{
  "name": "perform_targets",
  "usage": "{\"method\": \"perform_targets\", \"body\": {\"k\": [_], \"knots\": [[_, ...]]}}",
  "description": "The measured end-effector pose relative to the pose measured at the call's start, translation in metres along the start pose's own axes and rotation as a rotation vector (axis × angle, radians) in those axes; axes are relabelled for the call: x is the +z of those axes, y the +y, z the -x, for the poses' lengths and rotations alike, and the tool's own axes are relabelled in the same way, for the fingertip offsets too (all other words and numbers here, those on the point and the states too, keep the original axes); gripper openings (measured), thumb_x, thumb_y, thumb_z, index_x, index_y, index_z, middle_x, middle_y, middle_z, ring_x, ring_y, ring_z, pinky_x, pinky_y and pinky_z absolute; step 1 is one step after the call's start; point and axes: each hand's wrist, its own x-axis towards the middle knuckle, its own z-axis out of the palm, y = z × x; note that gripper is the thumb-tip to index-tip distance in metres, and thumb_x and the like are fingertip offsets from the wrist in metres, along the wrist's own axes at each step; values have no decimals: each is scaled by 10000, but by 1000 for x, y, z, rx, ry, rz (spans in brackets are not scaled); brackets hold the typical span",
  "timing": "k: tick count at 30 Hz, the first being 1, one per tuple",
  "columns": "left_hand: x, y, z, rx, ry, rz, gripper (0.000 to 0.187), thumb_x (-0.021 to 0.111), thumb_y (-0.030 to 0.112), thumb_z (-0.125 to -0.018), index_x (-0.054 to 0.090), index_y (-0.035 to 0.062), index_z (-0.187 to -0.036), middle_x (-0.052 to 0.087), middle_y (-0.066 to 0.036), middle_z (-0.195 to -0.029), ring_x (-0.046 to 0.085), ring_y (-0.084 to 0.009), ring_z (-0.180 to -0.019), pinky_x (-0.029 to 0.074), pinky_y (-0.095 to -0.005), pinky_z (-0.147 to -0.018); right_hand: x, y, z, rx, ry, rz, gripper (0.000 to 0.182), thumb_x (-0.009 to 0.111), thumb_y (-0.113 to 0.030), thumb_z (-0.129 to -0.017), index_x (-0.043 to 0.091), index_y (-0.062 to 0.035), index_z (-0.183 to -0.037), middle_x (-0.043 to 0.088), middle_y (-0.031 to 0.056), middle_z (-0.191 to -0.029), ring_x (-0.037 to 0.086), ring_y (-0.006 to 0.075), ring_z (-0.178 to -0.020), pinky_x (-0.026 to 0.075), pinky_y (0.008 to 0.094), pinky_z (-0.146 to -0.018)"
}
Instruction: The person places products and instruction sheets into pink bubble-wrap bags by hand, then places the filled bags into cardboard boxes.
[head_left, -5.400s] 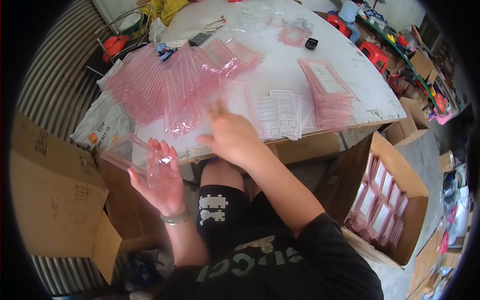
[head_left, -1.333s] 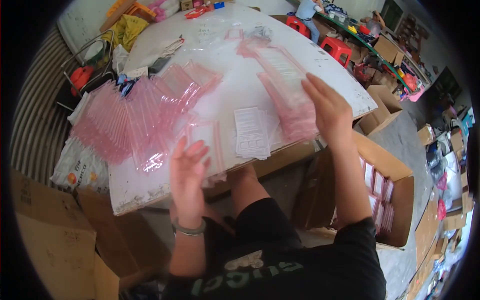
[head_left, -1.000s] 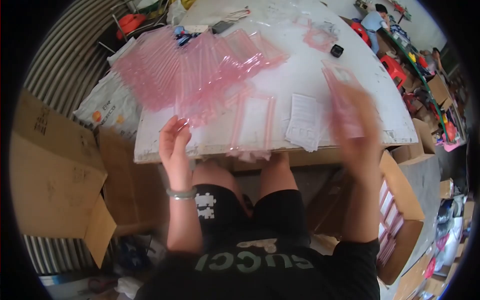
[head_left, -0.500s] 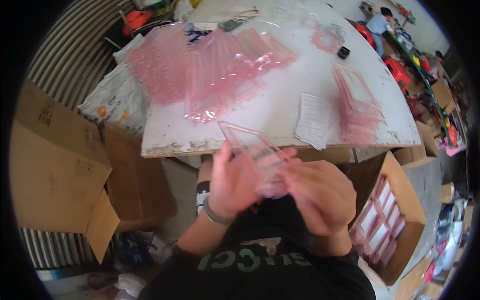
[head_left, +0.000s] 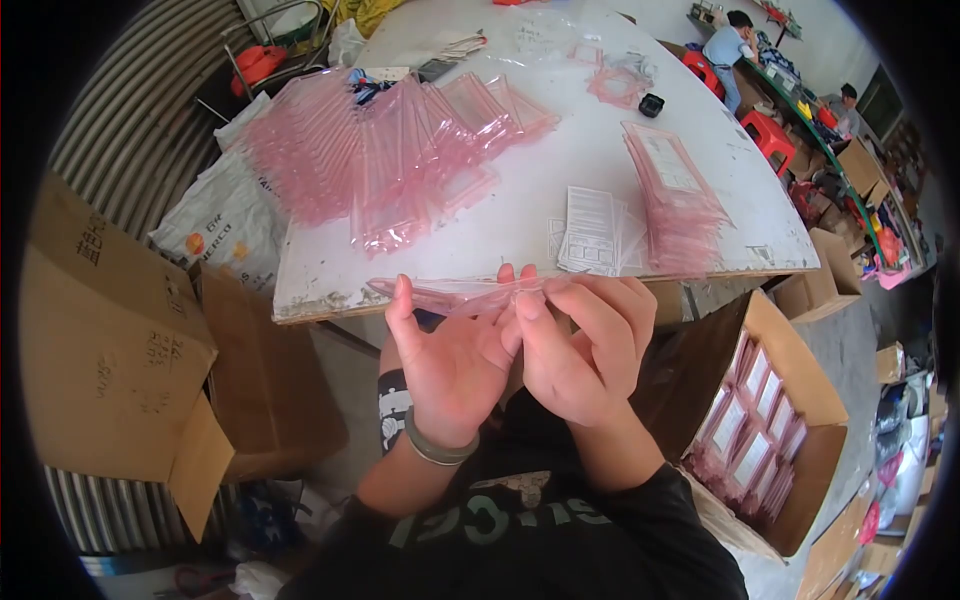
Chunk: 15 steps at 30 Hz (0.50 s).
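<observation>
1. Currently one pink zip pouch (head_left: 450, 293) is held edge-on in both hands, just below the near edge of the table (head_left: 560, 150), over the person's lap.
2. Left hand (head_left: 450, 360): fingers up, pinching the pouch's lower edge from the left. Right hand (head_left: 580, 350): fingers curled over the pouch's right end, thumb pressing at the middle. The two hands touch each other.
3. Counts on the table: one big fanned spread of empty pink pouches (head_left: 380, 150) at the left edge, too many and overlapped to count; one stack of filled pouches (head_left: 675, 200) toward the right edge; one small pile of printed paper slips (head_left: 590, 215) at the near edge, between the two.
4. Far side of the table: a few loose pouches (head_left: 620, 85) and one small black object (head_left: 652, 104).
5. Two cardboard boxes: an open box (head_left: 800, 400) to the right, holding rows of filled pouches; a large box (head_left: 100, 340) to the left.
6. One white printed sack (head_left: 225, 215) lies under the table's left edge.
7. Hands and pouch block part of the table's near edge.
8. Two other people sit far back, top right.
</observation>
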Motion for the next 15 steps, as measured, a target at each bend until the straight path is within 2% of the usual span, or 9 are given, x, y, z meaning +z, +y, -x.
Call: {"method": "perform_targets", "body": {"k": [7,13,15], "knots": [[1,3,0,36,29,32,970,654,621,-848,282,-70,-1419,449,-194,-1359,472,-318,-1274,413,-460,-1115,19,-6,0,22,122,-12,252,740,-59,-690,690,-16,-933,653,101,-991,622,250,-830,414,348,-683],[-1,5,1,-85,-40,147,998,691,609,-830,294,-109,-1398,452,-196,-1359,467,-327,-1286,417,-433,-1105,24,0,-7,-6,78,-18,259,716,-52,-672,686,4,-923,656,111,-971,626,246,-818,389,342,-662],[-2,13,1,-53,-85,143,994,700,595,-828,290,-104,-1403,448,-204,-1354,456,-343,-1296,416,-441,-1099,23,-6,-5,-2,26,-76,266,698,-58,-671,680,12,-927,664,122,-951,636,246,-812,396,345,-666]]}}
